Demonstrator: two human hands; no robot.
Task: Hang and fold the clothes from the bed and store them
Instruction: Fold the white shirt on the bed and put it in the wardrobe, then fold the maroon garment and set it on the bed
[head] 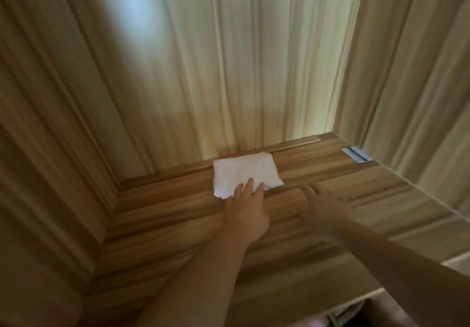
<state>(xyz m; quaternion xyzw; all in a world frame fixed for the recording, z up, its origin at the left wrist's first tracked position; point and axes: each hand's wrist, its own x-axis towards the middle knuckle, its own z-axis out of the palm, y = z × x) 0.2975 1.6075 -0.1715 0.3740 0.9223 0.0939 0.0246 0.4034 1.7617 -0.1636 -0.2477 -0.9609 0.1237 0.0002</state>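
Nearest to us, two bare forearms reach forward into a wooden wardrobe compartment, over its shelf point(318, 174). Our left hand point(245, 212) lies flat with its fingers straight, the fingertips resting on the near edge of a folded white garment point(244, 174) — touching it, not pinching it. Our right hand point(321, 206) is blurred, but its fingers look spread and relaxed, holding nothing, just right of the garment and apart from it; whether it touches the wood we cannot tell.

The garment sits flat on the shelf, toward the far side, close to the back wall, folded into a neat rectangle with one slightly ragged near-left corner. Far right on the shelf lies a small pale card-like object point(356, 154), well apart from the cloth.

We judge this piece folded and as good as stored — perhaps a last nudge is left. No bed, hangers or other clothes are in view, so how much remains we cannot say.
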